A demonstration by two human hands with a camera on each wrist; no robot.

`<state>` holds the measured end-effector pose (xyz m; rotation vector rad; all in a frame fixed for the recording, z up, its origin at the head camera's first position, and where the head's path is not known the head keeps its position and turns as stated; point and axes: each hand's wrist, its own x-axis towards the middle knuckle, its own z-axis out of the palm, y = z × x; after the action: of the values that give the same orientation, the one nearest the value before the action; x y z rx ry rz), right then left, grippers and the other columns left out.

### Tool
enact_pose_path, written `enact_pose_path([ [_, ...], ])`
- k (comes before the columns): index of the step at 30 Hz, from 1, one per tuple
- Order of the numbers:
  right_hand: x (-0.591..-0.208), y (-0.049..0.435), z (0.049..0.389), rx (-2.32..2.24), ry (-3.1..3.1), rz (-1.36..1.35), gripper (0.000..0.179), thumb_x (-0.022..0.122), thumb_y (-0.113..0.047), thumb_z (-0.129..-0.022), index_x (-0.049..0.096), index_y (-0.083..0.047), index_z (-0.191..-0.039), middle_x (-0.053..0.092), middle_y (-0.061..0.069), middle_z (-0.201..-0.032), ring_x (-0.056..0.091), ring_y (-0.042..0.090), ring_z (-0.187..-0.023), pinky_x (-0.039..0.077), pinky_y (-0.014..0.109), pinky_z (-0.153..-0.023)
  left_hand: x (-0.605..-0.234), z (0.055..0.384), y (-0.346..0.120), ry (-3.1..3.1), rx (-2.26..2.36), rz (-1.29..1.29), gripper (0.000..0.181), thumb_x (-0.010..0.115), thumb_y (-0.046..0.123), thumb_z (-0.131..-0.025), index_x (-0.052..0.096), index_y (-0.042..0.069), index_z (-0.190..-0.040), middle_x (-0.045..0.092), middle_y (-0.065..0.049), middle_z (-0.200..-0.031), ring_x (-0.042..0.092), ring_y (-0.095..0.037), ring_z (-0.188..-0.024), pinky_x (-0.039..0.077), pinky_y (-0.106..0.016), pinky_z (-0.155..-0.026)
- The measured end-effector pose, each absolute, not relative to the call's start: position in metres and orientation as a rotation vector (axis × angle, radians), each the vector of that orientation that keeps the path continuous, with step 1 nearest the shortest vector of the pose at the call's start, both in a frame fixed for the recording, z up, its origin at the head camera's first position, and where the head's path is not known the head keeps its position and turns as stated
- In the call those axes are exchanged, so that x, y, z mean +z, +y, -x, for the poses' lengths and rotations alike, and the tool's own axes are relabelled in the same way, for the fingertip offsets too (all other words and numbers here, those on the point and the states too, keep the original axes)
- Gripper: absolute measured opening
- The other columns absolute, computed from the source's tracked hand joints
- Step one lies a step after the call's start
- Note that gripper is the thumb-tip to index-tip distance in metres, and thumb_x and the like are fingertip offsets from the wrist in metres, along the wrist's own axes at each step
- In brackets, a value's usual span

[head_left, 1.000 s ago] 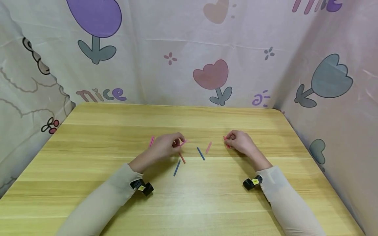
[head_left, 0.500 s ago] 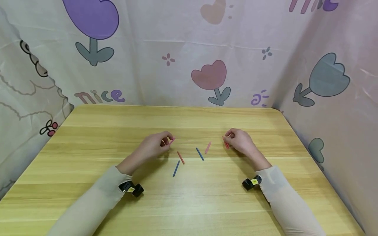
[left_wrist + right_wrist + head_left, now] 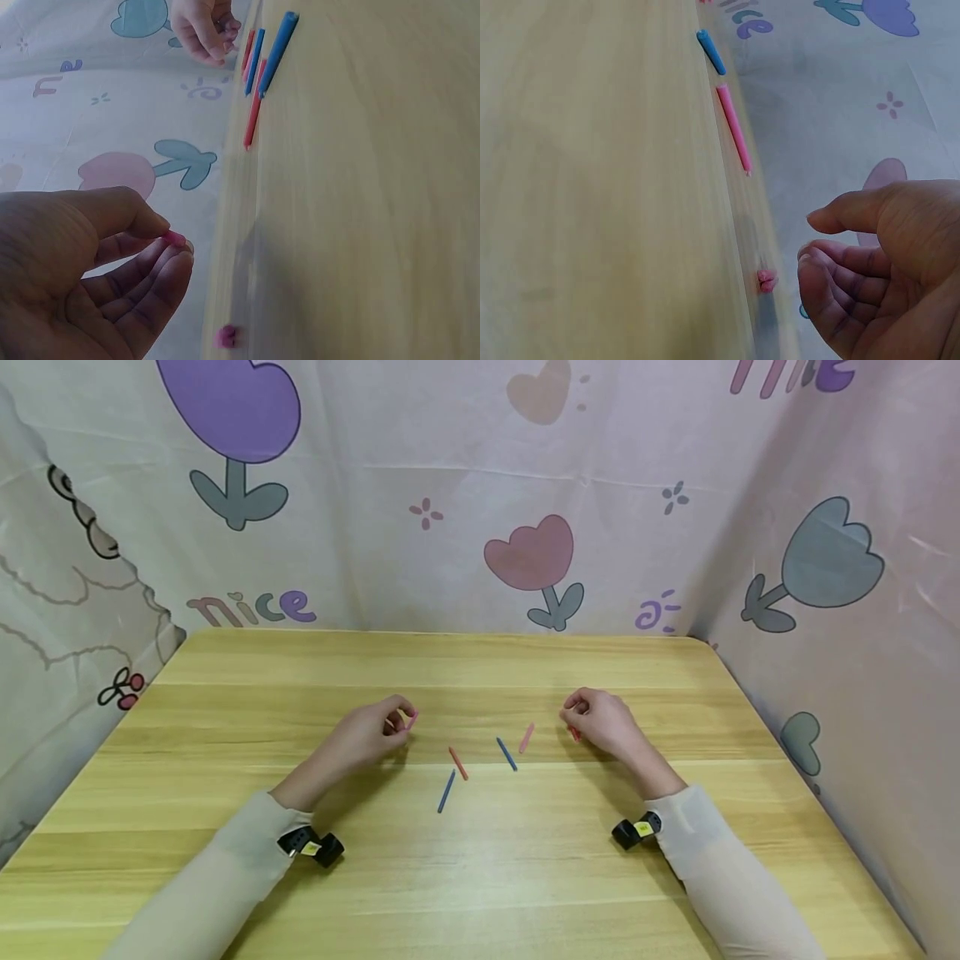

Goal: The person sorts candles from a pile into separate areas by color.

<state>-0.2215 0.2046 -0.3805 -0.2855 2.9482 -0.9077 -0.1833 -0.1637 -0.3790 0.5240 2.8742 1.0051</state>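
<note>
My left hand pinches a thin pink candle between thumb and fingertips, over the left part of the wooden table. Below it in the left wrist view, pink candle ends show on the tabletop. My right hand hovers at the right, its thumb and fingertips apart with nothing between them. Beneath and beside it lie red candles, seen end-on in the right wrist view and partly hidden by the hand in the head view. Between the hands lies a pink candle.
A blue candle lies near the middle. To its left are a red candle and another blue candle. A printed cloth hangs behind the table and along its sides.
My left hand has moved left with the pink candle, covering the pink candles there. My right hand has shifted slightly left over the red candles, which now show less.
</note>
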Motion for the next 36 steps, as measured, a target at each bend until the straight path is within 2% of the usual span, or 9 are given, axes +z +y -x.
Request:
enact_pose_path([
  [5,-0.379,0.200,0.218,-0.932,2.936,0.317,0.019,0.066,-0.022,-0.093,0.066,-0.006,-0.102,0.065,0.000,-0.076,0.058,0.013,-0.059,0.043,0.034,-0.065,-0.379,0.184,-0.172,2.870,1.021,-0.500,0.025,0.066,0.009,-0.089,0.060,0.006,-0.113,0.060,-0.002,-0.084,0.054,-0.015,-0.068,0.045,-0.030,-0.057],
  [13,-0.376,0.194,0.214,-0.900,2.963,0.379,0.020,0.067,-0.024,-0.092,0.068,-0.008,-0.103,0.066,0.001,-0.088,0.059,0.018,-0.078,0.045,0.036,-0.074,-0.381,0.185,-0.186,2.892,1.006,-0.466,0.024,0.067,0.010,-0.089,0.059,0.003,-0.110,0.062,-0.003,-0.087,0.059,-0.018,-0.075,0.047,-0.031,-0.063],
  [18,-0.374,0.188,0.210,-0.909,2.948,0.424,0.019,0.067,-0.023,-0.092,0.068,-0.008,-0.104,0.066,0.001,-0.088,0.060,0.019,-0.081,0.046,0.038,-0.076,-0.381,0.185,-0.192,2.906,0.991,-0.432,0.023,0.066,0.012,-0.090,0.059,0.004,-0.110,0.063,-0.003,-0.087,0.060,-0.019,-0.078,0.047,-0.033,-0.067],
  [24,-0.374,0.180,0.206,-0.908,2.936,0.470,0.017,0.069,-0.023,-0.091,0.068,-0.010,-0.102,0.066,-0.001,-0.086,0.059,0.017,-0.078,0.047,0.036,-0.074,-0.383,0.186,-0.196,2.907,0.998,-0.383,0.022,0.063,0.013,-0.091,0.059,0.003,-0.110,0.062,-0.003,-0.086,0.059,-0.019,-0.077,0.046,-0.032,-0.064],
  [32,-0.376,0.171,0.201,-0.938,2.893,0.511,0.020,0.068,-0.024,-0.093,0.067,-0.009,-0.105,0.065,-0.002,-0.085,0.061,0.015,-0.078,0.049,0.034,-0.072,-0.388,0.192,-0.204,2.836,1.043,-0.323,0.024,0.063,0.013,-0.092,0.057,0.001,-0.113,0.062,-0.007,-0.088,0.056,-0.018,-0.069,0.046,-0.031,-0.054],
  [36,-0.378,0.169,0.200,-0.927,2.896,0.538,0.019,0.067,-0.024,-0.093,0.067,-0.008,-0.105,0.065,-0.003,-0.084,0.062,0.014,-0.077,0.049,0.034,-0.071,-0.391,0.192,-0.206,2.853,1.020,-0.294,0.025,0.064,0.013,-0.092,0.057,0.001,-0.113,0.063,-0.008,-0.089,0.055,-0.018,-0.068,0.045,-0.031,-0.055],
])
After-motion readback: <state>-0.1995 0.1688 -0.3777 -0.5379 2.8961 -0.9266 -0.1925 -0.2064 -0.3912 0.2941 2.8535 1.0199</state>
